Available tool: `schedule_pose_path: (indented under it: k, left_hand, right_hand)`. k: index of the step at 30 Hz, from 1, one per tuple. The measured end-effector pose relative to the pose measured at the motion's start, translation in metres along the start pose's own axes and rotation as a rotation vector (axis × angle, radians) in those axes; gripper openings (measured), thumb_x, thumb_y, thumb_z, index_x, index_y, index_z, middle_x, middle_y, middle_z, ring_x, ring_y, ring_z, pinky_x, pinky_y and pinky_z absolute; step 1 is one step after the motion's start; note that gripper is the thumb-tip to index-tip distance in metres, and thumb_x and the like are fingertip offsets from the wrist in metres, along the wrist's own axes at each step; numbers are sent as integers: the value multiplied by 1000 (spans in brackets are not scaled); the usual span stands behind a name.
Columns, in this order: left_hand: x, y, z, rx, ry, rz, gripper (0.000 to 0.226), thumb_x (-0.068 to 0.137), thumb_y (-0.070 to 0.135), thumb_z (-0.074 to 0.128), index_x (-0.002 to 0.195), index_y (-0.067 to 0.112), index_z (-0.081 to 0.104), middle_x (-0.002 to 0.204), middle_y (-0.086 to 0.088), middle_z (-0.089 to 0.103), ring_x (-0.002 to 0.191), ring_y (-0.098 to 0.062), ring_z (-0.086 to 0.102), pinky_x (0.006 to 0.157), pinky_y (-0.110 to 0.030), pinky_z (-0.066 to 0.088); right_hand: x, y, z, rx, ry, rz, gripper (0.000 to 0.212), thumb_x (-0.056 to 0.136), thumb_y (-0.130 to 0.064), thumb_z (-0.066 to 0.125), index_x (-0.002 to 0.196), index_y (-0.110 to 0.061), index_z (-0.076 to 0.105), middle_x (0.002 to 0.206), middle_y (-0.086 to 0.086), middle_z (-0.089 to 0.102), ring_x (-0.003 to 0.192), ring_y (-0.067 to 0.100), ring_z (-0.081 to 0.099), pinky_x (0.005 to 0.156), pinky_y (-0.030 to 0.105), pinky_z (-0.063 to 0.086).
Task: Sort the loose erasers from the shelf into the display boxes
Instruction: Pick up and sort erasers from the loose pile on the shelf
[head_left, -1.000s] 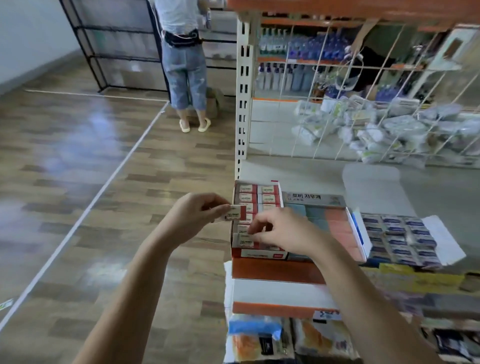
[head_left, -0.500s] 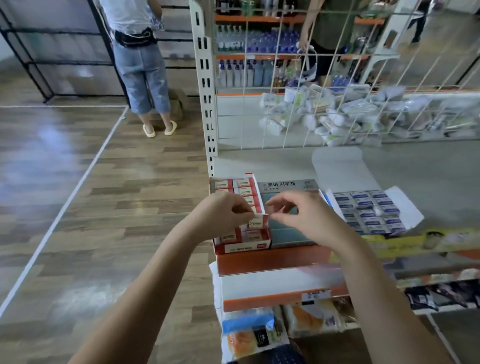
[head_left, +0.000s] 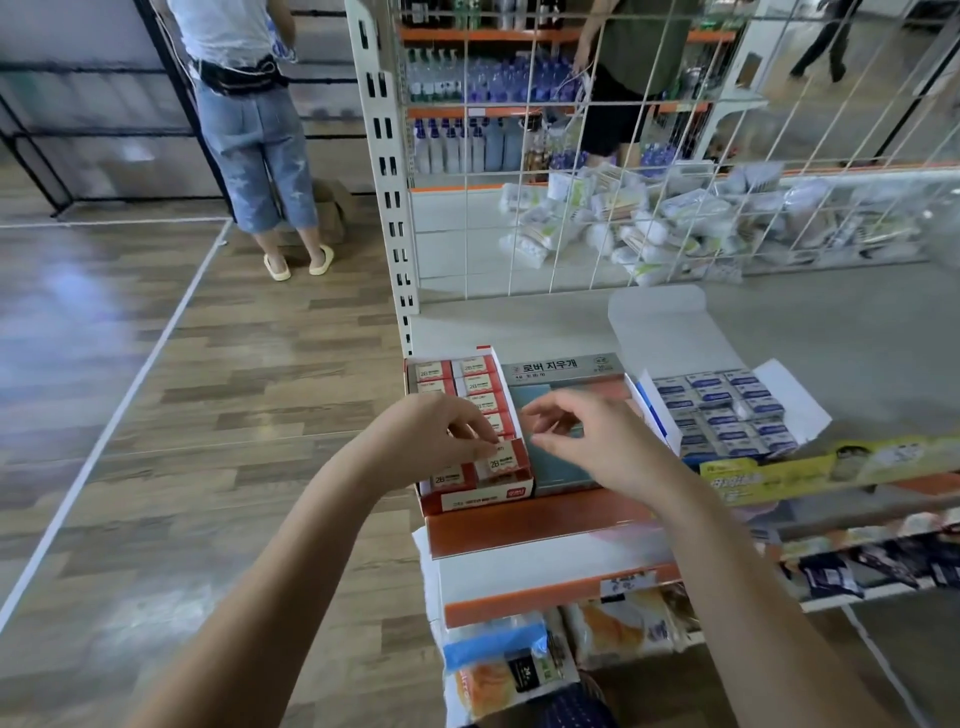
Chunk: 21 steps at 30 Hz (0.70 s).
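The left hand (head_left: 441, 441) sits over the near end of the red box (head_left: 470, 431) at the left edge of the shelf (head_left: 857, 332), its fingertips curled down onto a red-sleeved eraser (head_left: 501, 457) that stands slightly proud of its row; it seems to be pinching or pressing it into place, though the exact hold is partly hidden by the fingers; the right hand (head_left: 592, 441) hovers just beside it over the grey box (head_left: 561, 415), fingers loosely spread and holding nothing; a third, blue box (head_left: 722, 410) lies open to the right with its rows filled; no loose erasers can be made out elsewhere on the shelf in this view; judging by looks, each eraser is small, light and firm, with a smooth paper sleeve that could slide off the rubber; it is best taken by the long sides between thumb and forefinger, then lowered flat into a gap and pressed level with its neighbours; the card walls of the box are thin and will flex if pushed
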<state>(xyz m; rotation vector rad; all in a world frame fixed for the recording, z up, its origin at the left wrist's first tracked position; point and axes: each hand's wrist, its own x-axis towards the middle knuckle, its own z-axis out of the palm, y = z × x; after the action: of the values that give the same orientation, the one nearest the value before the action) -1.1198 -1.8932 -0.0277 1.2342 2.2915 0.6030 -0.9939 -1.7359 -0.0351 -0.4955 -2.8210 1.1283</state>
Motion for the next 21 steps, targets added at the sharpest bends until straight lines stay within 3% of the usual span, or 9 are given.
schedule_pose_path:
  k: [4,12,15,18,21]
  left_hand:
    - [-1,1,4,95,-2,36,15,86,35,62,97,29,69,90,18,62,75,7,53,58,-6,39]
    - [25,27,-6,189,89,146,19,90,35,56,102,26,67,88,14,62,70,1,54,58,-10,39]
    - [55,59,-4,200,93,211,19,91,36,55,104,27,66,89,14,59,78,-5,53,63,-9,38]
    - [89,97,9,229,85,281,24,90,37,55,108,24,64,101,6,64,89,-13,58,75,-26,44]
    - [122,141,29,312,77,366,28,91,37,53,113,22,61,111,2,63,99,-18,57,80,-28,42]
  right_hand:
    - [3,0,3,1,-6,-15,25,89,-22,61,113,-26,61,97,-15,63,88,-4,56,71,-1,39]
    - [-1,2,-31,-81,22,-33,31,89,-26,60,120,-22,60,108,-12,60,92,-2,53,70,2,38]
    - [1,16,-64,-190,111,-3,33,89,-23,61,121,-18,60,116,-4,61,95,4,53,67,3,35]
    - [-3,44,-97,-308,155,57,36,89,-24,62,124,-17,57,123,-1,58,111,11,53,77,12,32]
    - [-19,74,-133,-379,156,131,37,90,-26,61,125,-17,55,126,3,55,114,16,52,85,23,38]
